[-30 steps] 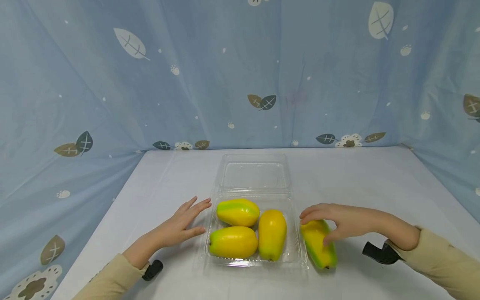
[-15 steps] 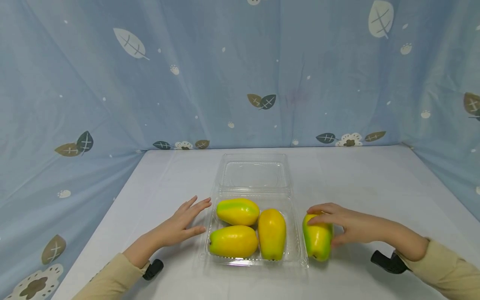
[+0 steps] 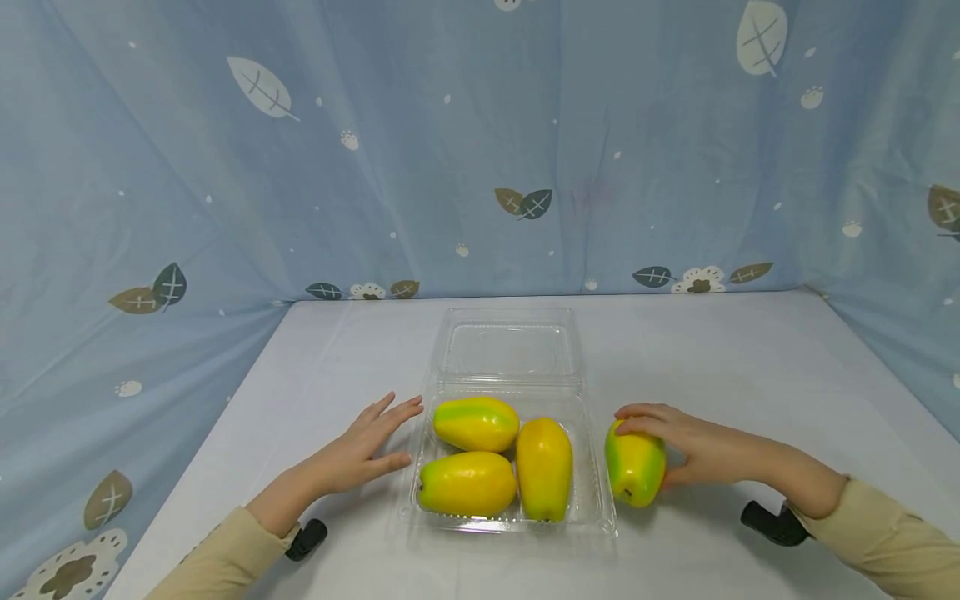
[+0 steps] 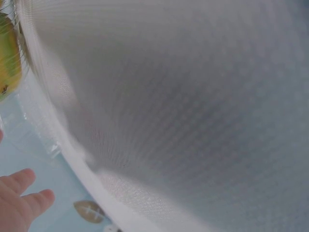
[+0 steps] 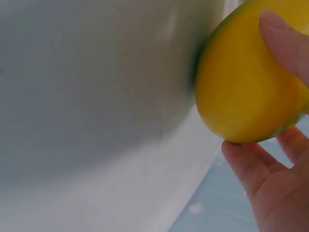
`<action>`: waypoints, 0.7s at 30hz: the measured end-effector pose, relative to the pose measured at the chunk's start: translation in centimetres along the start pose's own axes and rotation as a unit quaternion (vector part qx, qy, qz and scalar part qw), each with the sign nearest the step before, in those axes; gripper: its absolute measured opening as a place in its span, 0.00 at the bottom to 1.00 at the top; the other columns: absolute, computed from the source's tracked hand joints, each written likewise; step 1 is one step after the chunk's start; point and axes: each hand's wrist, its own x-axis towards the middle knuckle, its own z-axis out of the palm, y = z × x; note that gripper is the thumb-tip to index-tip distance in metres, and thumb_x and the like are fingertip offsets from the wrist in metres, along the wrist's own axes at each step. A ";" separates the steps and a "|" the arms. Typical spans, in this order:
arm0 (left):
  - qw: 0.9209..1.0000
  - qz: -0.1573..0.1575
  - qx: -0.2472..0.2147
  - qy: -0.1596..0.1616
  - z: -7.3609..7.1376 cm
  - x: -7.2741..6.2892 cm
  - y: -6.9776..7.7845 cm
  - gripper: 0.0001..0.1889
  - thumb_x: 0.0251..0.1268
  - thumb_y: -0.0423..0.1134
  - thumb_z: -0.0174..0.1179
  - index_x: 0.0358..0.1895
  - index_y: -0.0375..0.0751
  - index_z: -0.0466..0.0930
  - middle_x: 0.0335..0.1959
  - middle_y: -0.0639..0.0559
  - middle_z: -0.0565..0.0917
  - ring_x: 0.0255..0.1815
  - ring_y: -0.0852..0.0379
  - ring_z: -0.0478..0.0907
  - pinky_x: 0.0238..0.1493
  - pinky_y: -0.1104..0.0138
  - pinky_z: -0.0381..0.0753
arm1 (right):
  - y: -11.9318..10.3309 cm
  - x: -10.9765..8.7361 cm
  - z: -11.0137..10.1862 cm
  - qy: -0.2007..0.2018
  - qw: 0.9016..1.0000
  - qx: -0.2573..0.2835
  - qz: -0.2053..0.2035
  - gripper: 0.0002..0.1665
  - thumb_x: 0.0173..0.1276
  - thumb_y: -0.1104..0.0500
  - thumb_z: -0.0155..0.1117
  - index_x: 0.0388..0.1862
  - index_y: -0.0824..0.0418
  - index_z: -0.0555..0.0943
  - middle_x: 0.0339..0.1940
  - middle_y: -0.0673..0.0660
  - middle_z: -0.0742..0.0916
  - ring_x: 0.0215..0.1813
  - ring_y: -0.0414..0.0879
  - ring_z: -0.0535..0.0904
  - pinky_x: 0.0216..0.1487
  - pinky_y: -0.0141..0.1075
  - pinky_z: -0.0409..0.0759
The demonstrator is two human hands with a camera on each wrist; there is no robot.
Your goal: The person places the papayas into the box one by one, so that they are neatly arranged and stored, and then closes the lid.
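My right hand (image 3: pixel 701 450) grips a yellow-green papaya (image 3: pixel 634 468) just right of the clear plastic clamshell box (image 3: pixel 588 475). In the right wrist view the thumb (image 5: pixel 289 46) presses one side of the fruit and the fingertips (image 5: pixel 236 152) meet the other. Three more papayas are inside the box: one at the back left (image 3: pixel 476 423), one at the front left (image 3: pixel 467 485) and one pointing lengthwise on the right (image 3: pixel 545 469). My left hand (image 3: pixel 363 446), fingers spread and straight, is at the box's left edge and holds nothing.
The box's lid (image 3: pixel 510 346) lies folded back behind its base. A white cloth (image 3: pixel 720 358) covers the table, with a blue leaf-print curtain (image 3: pixel 480 150) behind and at the sides. Black wrist mounts (image 3: pixel 775 523) hang under both sleeves.
The papaya in my right hand has turned from slanting to nearly straight, and its near end has moved back, away from the front edge. The left hand stays put.
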 end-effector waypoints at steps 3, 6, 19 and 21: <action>1.000 -0.001 -0.002 0.000 0.0 0.0 0.0 0.35 0.62 0.54 0.54 0.70 0.46 0.55 0.72 0.51 0.56 0.71 0.35 0.41 0.60 0.34 0.49 | 0.1 -0.1 0.0 0.006 1.000 0.009 0.010 0.37 0.54 0.38 0.64 0.61 0.45 0.66 0.65 0.54 0.68 0.63 0.48 0.64 0.57 0.41 0.73; 1.000 -0.003 -0.002 -0.002 0.0 0.0 0.0 0.35 0.62 0.54 0.54 0.70 0.46 0.55 0.72 0.52 0.56 0.72 0.36 0.41 0.61 0.35 0.49 | 0.2 -0.2 0.0 0.013 1.000 0.009 0.012 0.37 0.53 0.38 0.64 0.61 0.46 0.67 0.65 0.53 0.69 0.63 0.47 0.64 0.58 0.40 0.72; 1.000 -0.003 0.002 -0.005 -0.1 0.1 0.0 0.35 0.62 0.54 0.54 0.70 0.47 0.55 0.72 0.53 0.55 0.72 0.36 0.41 0.61 0.35 0.49 | 0.5 -0.5 -1.4 0.076 0.997 -0.003 0.006 0.42 0.48 0.44 0.72 0.63 0.49 0.68 0.63 0.50 0.73 0.63 0.32 0.65 0.56 0.33 0.73; 1.000 -0.005 0.000 -0.007 -0.1 0.1 0.1 0.35 0.62 0.55 0.54 0.70 0.47 0.55 0.72 0.53 0.55 0.72 0.37 0.41 0.61 0.35 0.48 | 0.4 -0.4 -1.6 0.082 0.997 -0.008 0.007 0.43 0.47 0.47 0.74 0.63 0.50 0.67 0.63 0.50 0.74 0.62 0.32 0.65 0.55 0.34 0.73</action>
